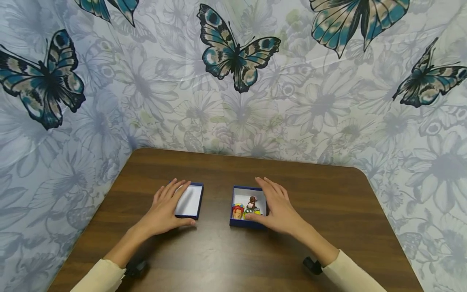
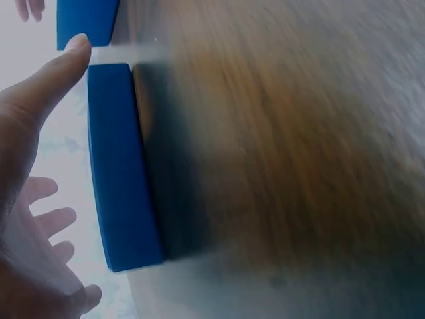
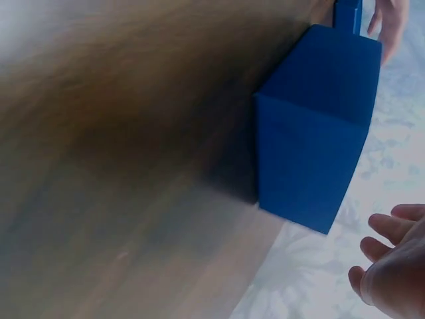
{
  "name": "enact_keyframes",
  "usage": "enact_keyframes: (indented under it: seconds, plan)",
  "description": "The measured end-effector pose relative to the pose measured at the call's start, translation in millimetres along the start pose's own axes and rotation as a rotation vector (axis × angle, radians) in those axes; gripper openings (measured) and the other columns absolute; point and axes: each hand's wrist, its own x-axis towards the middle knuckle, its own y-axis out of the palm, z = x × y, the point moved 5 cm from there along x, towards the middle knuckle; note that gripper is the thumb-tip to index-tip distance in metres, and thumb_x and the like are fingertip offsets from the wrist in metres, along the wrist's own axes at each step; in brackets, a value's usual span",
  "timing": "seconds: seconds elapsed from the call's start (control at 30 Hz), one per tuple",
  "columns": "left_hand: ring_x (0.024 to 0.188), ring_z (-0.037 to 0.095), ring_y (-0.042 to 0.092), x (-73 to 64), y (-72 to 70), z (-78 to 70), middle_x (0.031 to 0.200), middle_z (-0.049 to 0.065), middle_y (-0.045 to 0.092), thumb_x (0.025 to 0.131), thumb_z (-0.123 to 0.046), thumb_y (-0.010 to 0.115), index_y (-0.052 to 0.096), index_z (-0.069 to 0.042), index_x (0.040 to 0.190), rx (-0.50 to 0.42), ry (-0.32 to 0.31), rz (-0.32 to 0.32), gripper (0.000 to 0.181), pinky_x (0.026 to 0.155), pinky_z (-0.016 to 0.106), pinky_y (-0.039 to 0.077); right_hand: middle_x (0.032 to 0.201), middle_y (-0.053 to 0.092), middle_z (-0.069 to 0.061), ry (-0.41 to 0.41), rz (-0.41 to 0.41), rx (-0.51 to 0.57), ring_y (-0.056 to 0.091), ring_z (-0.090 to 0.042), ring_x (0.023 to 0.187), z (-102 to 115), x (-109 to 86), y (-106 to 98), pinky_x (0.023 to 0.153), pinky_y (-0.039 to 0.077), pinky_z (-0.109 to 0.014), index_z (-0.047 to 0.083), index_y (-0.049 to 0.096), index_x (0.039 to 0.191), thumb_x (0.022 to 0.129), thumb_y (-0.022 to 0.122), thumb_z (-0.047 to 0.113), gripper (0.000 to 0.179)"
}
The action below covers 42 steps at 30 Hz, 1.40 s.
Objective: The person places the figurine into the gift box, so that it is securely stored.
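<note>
A shallow blue tray, like a box lid point(image 1: 190, 200), lies on the table with its white inside facing up. My left hand point(image 1: 166, 209) hovers over its left part, fingers spread and nothing in them. To the right stands a deeper blue box point(image 1: 241, 223), open at the top, holding several small colourful toy figures. Among them are a red-and-yellow figure point(image 1: 238, 211) and a brown one point(image 1: 252, 201). Above the box's right side, my right hand point(image 1: 279, 211) is spread, its thumb overlapping the figures in the head view. In the right wrist view its fingers stand apart from the box's blue wall point(image 3: 305, 159).
Both boxes sit on a brown wooden table point(image 1: 219, 259) with rounded far corners. A butterfly-patterned cloth point(image 1: 255, 121) hangs behind it. Dark wrist devices are at both wrists, including a black one point(image 1: 312, 265) at the right.
</note>
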Motion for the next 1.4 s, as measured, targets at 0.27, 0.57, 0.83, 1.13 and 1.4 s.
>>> enact_keyframes:
  seconds: [0.27, 0.57, 0.83, 1.13, 1.4]
  plan:
    - [0.164, 0.050, 0.015, -6.4, -4.4, 19.2, 0.177, 0.018, 0.027, 0.068, -0.069, 0.094, 0.024, -0.023, 0.173, 0.043, -0.044, 0.006, 0.134, 0.121, 0.080, 0.016, 0.180, 0.025, 0.003, -0.005, 0.101, -0.028, 0.014, -0.026, 0.170, 27.2, 23.1, 14.6, 0.131, 0.012, -0.066, 0.024, 0.015, 0.175, 0.086, 0.074, 0.077, 0.119]
    - [0.162, 0.054, 0.014, -20.4, -7.8, 37.2, 0.177, 0.027, 0.019, 0.068, -0.078, 0.089, 0.007, -0.027, 0.175, 0.054, -0.140, 0.093, 0.144, 0.119, 0.083, 0.017, 0.182, 0.022, -0.002, 0.001, 0.184, -0.058, 0.013, -0.031, 0.170, 61.9, 44.7, 41.5, 0.130, 0.015, -0.068, 0.015, 0.015, 0.175, 0.084, 0.074, 0.080, 0.126]
    - [0.161, 0.060, 0.010, -17.2, -7.5, 51.2, 0.176, 0.033, 0.014, 0.067, -0.076, 0.090, 0.006, -0.022, 0.175, -0.006, -0.202, 0.147, 0.147, 0.113, 0.087, 0.017, 0.183, 0.016, -0.006, 0.006, 0.295, -0.070, 0.010, -0.029, 0.171, 83.3, 69.2, 63.2, 0.132, 0.016, -0.069, 0.012, 0.011, 0.175, 0.081, 0.077, 0.080, 0.133]
    - [0.162, 0.058, 0.008, -10.8, -10.4, 56.8, 0.176, 0.031, 0.018, 0.063, -0.073, 0.095, 0.007, -0.021, 0.175, -0.036, -0.182, 0.157, 0.152, 0.112, 0.086, 0.015, 0.183, 0.010, -0.012, -0.001, 0.385, -0.106, 0.012, -0.035, 0.171, 105.8, 94.7, 84.3, 0.134, 0.020, -0.064, 0.009, 0.006, 0.174, 0.082, 0.082, 0.074, 0.136]
    - [0.160, 0.056, 0.010, -8.4, -10.1, 57.9, 0.176, 0.025, 0.024, 0.060, -0.067, 0.099, 0.016, -0.017, 0.174, -0.078, -0.164, 0.130, 0.150, 0.111, 0.084, 0.010, 0.182, -0.001, -0.019, 0.010, 0.486, -0.023, 0.011, -0.041, 0.169, 113.5, 109.2, 100.0, 0.136, 0.021, -0.056, 0.004, -0.002, 0.173, 0.085, 0.086, 0.061, 0.137]
